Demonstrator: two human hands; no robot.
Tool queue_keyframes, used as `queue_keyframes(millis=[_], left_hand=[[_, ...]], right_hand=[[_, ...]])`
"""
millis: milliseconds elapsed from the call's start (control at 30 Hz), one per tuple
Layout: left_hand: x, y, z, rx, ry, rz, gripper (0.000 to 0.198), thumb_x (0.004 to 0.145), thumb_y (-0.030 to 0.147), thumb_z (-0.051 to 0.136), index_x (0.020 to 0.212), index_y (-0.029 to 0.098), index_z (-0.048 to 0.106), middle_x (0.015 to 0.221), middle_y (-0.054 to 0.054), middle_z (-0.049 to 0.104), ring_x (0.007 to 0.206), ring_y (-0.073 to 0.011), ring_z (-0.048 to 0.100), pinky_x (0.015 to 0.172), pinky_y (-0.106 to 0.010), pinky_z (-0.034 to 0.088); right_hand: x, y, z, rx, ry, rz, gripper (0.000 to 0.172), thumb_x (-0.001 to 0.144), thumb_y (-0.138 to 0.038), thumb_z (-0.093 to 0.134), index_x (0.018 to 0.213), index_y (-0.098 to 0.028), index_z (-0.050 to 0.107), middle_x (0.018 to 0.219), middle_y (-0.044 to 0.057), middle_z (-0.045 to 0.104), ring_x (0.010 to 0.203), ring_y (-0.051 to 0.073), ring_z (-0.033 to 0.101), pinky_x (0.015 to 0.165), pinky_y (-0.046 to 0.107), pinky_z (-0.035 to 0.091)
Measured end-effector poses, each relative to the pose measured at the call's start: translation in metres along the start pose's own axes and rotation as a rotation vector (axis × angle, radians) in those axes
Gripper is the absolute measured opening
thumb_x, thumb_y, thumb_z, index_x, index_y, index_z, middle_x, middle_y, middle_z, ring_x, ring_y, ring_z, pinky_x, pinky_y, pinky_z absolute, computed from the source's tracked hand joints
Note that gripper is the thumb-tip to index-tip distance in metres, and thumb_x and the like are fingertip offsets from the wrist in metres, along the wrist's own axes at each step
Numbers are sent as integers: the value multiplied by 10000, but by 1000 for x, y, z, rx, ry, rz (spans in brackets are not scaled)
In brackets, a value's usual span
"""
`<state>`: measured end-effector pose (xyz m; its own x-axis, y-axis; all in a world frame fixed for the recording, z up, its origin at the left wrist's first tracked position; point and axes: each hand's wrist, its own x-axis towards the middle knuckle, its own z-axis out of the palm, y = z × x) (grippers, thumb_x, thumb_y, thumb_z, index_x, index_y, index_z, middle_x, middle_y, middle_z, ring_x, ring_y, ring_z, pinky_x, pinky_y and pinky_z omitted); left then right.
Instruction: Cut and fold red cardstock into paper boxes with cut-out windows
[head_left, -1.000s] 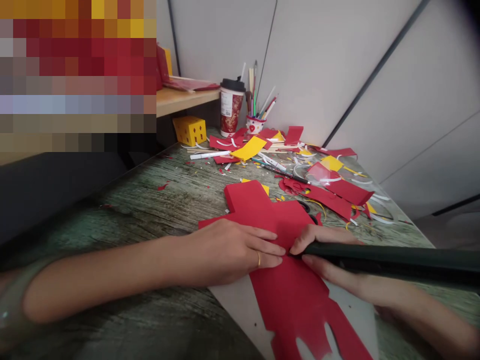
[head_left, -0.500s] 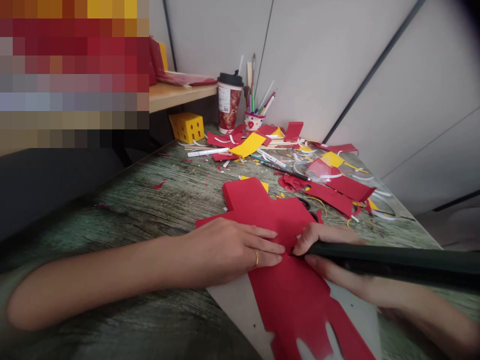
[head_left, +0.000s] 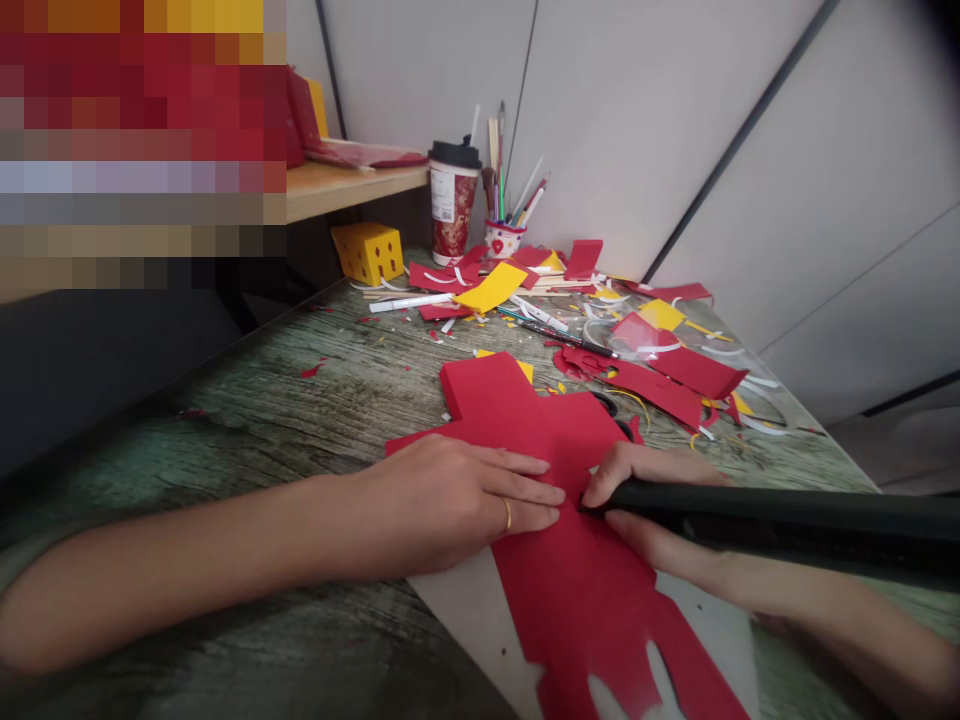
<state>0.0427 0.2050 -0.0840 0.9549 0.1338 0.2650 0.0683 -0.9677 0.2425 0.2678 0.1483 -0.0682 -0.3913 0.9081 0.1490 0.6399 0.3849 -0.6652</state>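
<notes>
A cut-out sheet of red paper (head_left: 562, 580) with folded flaps and cut gaps at its near end lies over a pale board (head_left: 480, 610). My left hand (head_left: 480, 500), a gold ring on one finger, rests flat on the red paper with its fingers stretched out. Opposite it, my right hand (head_left: 637, 490) grips a long, thick, dark tool (head_left: 787, 520) that runs out past the right edge. Its narrow tip touches the paper just right of my left fingertips. What kind of tool it is I cannot tell.
Red, yellow and white paper scraps (head_left: 660, 360) litter the back of the table, with a black pen (head_left: 570, 338) among them. Behind stand a yellow paper box (head_left: 371, 253), a lidded cup (head_left: 454, 205) and a brush pot (head_left: 504, 240). A wooden shelf (head_left: 360, 188) juts in from the left.
The view has shifted slightly, so everything sits a little further left. Both hands keep nearly the same place on the red paper, and the tool tip stays at about the same spot.
</notes>
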Motion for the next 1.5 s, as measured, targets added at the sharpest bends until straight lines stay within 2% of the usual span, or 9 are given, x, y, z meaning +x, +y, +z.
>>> queue_keyframes(millis=[200,400,567,633,733,933,1100,1300,1500], left_hand=[[0,3,-5,-20,-15,-21,326,844,127,388,1141,136,524,1227,-24,501,1163,-167,431,971,-300,372],[-4,14,-25,-123,-97,-75,310,887,256,373,1153,194,520,1185,-14,548,1110,-119,484,916,-231,407],[-20,42,-27,82,-187,-87,455,861,401,385,1233,144,441,1282,-67,436,1179,-214,410,943,-326,391],[-25,53,-24,182,-176,-95,471,846,434,395,1199,134,482,1242,-95,468,1107,-264,481,868,-371,444],[-27,60,-18,271,-87,-69,428,864,413,367,1125,126,547,1158,-101,544,1025,-277,544,837,-389,453],[-16,53,-2,177,-33,-50,529,822,478,412,1217,126,433,1276,-142,439,1191,-273,385,977,-409,319],[-14,51,6,135,6,-33,482,840,418,400,1187,88,453,1249,-180,457,1161,-276,422,955,-380,351],[-13,48,1,137,23,-3,471,844,414,406,1157,74,496,1225,-191,475,1123,-292,461,925,-395,381],[-12,46,-1,144,5,-5,463,824,409,448,1152,88,511,1231,-181,467,1122,-301,460,908,-405,403]], right_hand=[[0,-8,-8,73,-128,105,169,756,-99,497,833,-234,564,780,-19,618,698,131,561,577,220,415],[-1,-14,-11,192,-32,142,91,805,-195,496,836,-246,565,801,-38,597,709,116,546,603,209,407],[-3,-20,-9,166,-2,140,83,821,-220,483,853,-261,547,848,-51,584,766,118,534,645,205,397],[-4,-23,-6,173,-1,136,76,825,-229,483,866,-256,541,853,-41,582,768,125,538,653,214,401],[-5,-26,-1,170,-8,117,75,828,-231,480,877,-239,537,838,-23,574,722,127,543,649,228,409],[-8,-24,0,204,93,203,29,806,-242,495,826,-236,516,796,-22,554,711,143,532,614,246,412],[-10,-23,-2,56,34,188,60,805,-264,492,815,-225,537,839,2,595,810,180,537,676,273,414],[-8,-17,-1,35,-3,159,51,788,-242,512,824,-252,548,822,-18,610,764,161,558,632,245,438],[-7,-15,0,19,24,126,58,780,-235,521,807,-273,554,778,-40,617,704,134,570,599,211,459]])
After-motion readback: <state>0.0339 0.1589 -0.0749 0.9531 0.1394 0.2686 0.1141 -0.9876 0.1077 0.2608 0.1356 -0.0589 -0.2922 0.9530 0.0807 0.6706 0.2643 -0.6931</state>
